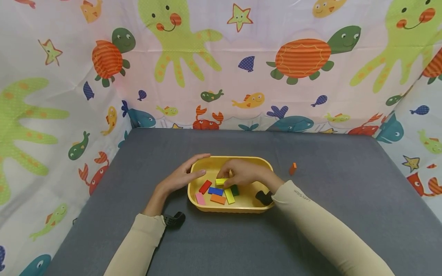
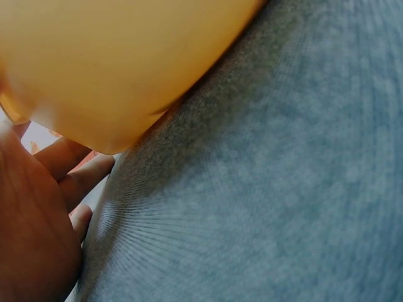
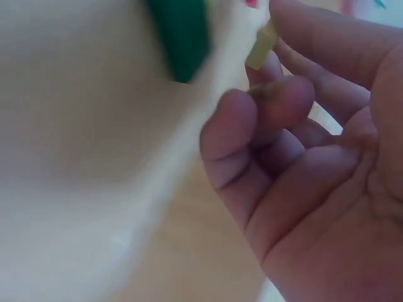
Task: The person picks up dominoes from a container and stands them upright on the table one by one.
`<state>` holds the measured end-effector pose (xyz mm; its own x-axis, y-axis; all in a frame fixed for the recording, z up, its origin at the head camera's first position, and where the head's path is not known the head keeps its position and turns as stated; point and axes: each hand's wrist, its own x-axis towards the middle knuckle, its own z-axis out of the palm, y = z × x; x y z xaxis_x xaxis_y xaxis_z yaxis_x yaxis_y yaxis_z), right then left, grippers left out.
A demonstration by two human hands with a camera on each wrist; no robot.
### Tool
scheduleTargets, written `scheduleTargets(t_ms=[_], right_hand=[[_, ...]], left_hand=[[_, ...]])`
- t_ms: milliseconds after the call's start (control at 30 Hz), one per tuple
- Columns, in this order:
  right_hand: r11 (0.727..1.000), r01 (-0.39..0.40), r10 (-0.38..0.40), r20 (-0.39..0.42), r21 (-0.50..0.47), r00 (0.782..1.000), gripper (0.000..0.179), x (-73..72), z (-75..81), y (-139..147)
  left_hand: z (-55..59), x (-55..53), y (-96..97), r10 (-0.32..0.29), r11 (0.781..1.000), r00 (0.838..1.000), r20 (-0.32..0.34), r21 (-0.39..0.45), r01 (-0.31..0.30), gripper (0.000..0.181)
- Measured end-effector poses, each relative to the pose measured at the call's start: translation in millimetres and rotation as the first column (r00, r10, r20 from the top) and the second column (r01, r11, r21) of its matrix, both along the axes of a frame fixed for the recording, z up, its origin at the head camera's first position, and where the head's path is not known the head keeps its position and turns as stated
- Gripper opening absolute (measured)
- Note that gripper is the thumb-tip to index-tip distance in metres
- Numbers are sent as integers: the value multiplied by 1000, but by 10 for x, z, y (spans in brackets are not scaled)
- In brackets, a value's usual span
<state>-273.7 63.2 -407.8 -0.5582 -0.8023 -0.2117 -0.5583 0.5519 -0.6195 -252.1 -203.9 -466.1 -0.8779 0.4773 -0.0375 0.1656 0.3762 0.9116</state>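
Note:
In the head view, a yellow oblong basin (image 1: 248,209) stands on the grey cloth with several small coloured blocks inside. My right hand (image 1: 243,171) reaches into it and pinches a yellow block (image 1: 221,181) between thumb and fingers. That block's end (image 3: 261,49) shows at the fingertips in the right wrist view. My left hand (image 1: 181,174) rests at the basin's left rim, its thumb over the edge and its fingers fairly straight along the outside. Near the right hand lie a second yellow block (image 1: 229,196), a blue block (image 1: 215,191) and a dark green block (image 1: 235,190).
Red (image 1: 205,186), pink (image 1: 200,198) and orange (image 1: 218,199) blocks lie in the basin's left part. Outside, right of the basin, an orange block (image 1: 292,168) is on the grey cloth (image 1: 331,184). A curtain with printed sea animals (image 1: 207,69) encloses the back and sides.

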Motion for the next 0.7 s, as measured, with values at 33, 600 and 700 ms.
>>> scheduleTargets(t_ms=[33,600,700], right_hand=[[1000,6,-6,6,-8,1000,26,5,30,24],[963,187,-185,25,-197,982,29,165,366,559],[937,245,-244,35,-250,969,29,186,411,707]], left_hand=[[6,-3,3,0,1000,1000,-1,-1,0,59],[17,12,33,6,1000,1000,-15,-16,-6,57],[2,14,31,4,1000,1000,-31,-22,-5,58]])
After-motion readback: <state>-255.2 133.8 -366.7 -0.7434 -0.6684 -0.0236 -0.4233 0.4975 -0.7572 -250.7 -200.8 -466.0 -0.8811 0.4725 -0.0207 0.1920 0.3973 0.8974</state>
